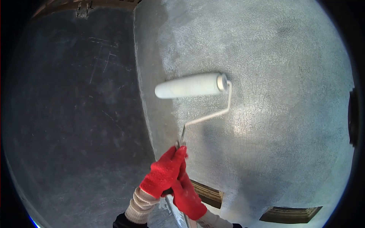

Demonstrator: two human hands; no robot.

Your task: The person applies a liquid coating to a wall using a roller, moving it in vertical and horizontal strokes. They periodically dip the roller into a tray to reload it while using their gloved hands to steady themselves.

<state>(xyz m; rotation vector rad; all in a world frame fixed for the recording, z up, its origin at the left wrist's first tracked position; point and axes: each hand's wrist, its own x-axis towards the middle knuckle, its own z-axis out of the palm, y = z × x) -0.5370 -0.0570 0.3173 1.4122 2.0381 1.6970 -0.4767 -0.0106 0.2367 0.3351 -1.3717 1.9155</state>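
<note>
Roller (190, 86) in the head view: its white cover lies nearly level across the upper middle, slightly blurred, with the left end a little lower than the right. It is at the pale wall (273, 114); whether the nap touches the surface cannot be told. From the cover's right end, a bent wire frame (207, 116) drops, runs down and leftward, and meets a darker shank (183, 133) just above the hands. Left hand (162, 174), in a red glove with a light knitted cuff (140, 205), is closed around the grip end below the shank, which the fingers largely hide. Right hand (188, 198), in a matching red glove, is closed just below and to the right, the two gloves touching. Dark wall (72, 114) fills the left side and meets the pale wall along a rough, light, near-vertical seam (141, 91). Mottled, cracked texture covers much of the pale wall, with a bright glare spot (243, 121) right of the frame and a soft shadow (256, 190) lower down. Two dark recessed openings, one near the right hand (207, 193) and one farther right (291, 214), appear along the bottom.
</note>
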